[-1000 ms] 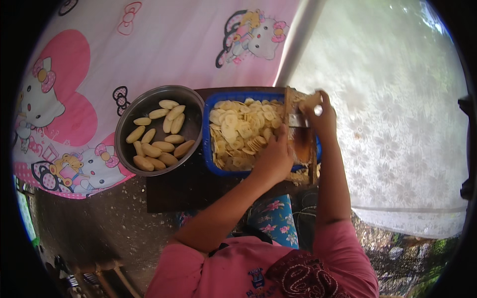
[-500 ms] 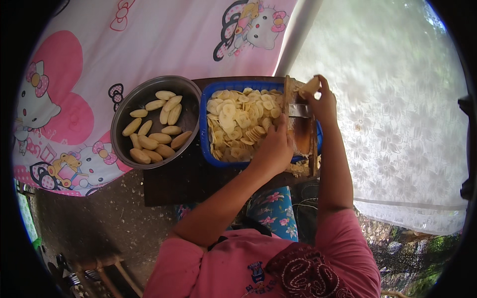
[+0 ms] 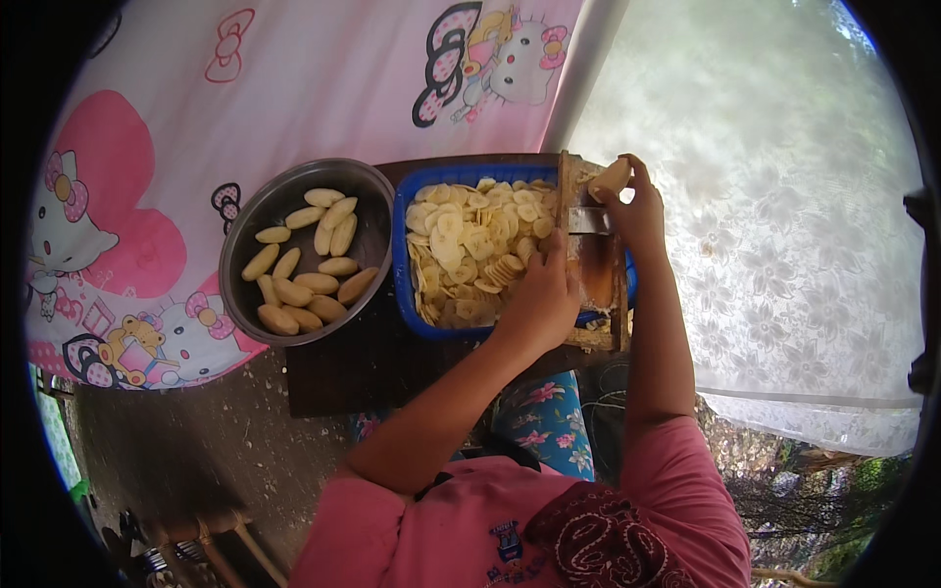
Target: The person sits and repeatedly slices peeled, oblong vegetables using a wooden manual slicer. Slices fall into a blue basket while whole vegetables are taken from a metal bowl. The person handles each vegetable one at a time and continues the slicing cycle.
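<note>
Evidently you were mid-slicing: your right hand pinched a pale peeled banana piece above the wooden slicer board, which your left hand gripped; the next stroke needed fingertips kept off the blade.

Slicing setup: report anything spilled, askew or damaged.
Nothing stands out. Slices lie inside the blue tub, peeled pieces inside the metal bowl, and the wooden slicer rests across the tub.

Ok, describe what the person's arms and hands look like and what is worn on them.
Both forearms are bare to above the elbow. The left hand and right hand wear no gloves; no rings or watch can be made out. Pink short sleeves cover the upper arms.
</note>
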